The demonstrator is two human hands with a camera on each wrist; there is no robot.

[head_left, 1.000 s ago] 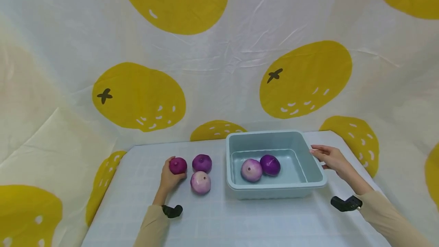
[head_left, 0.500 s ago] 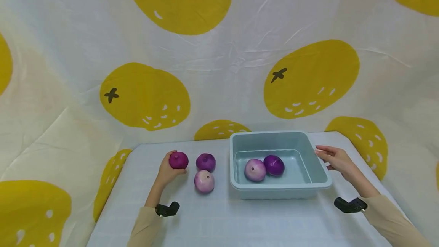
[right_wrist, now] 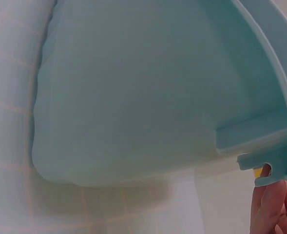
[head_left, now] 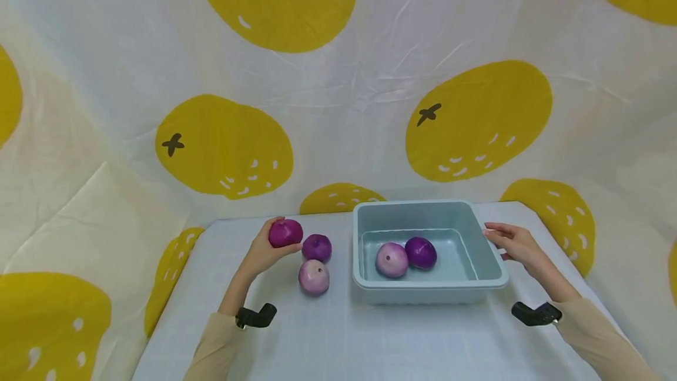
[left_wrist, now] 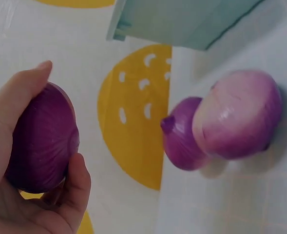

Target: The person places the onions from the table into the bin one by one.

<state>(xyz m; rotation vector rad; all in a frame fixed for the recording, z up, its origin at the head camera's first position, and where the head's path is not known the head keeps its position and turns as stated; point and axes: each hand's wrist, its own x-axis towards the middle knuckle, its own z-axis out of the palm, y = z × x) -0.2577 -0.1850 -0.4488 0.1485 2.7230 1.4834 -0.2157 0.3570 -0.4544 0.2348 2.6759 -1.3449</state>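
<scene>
A deep purple onion [head_left: 285,233] is gripped in my left hand [head_left: 261,253], held up off the table. In the left wrist view the thumb and fingers wrap round this onion [left_wrist: 45,139] from both sides. Just right of it on the table sit a dark purple onion [head_left: 317,249] and, nearer me, a paler purple-white onion [head_left: 314,278]. My right hand [head_left: 515,244] holds the right rim of a light blue plastic tub [head_left: 428,297]. Up close, its fingertips hook under the tub's lip [right_wrist: 275,168]. Inside lie a pale onion [head_left: 392,260] and a dark purple one [head_left: 421,253], side by side.
A pale checked cloth [head_left: 338,340] covers the table. Behind and at the sides hangs a white sheet [head_left: 365,128] printed with big yellow fruit. Black wrist cameras [head_left: 256,315] sit on both sleeves.
My left hand has lifted the deep purple onion from its place on the left, raising it and carrying it slightly right. The right hand stays at the tub's rim. The view shifted a little.
</scene>
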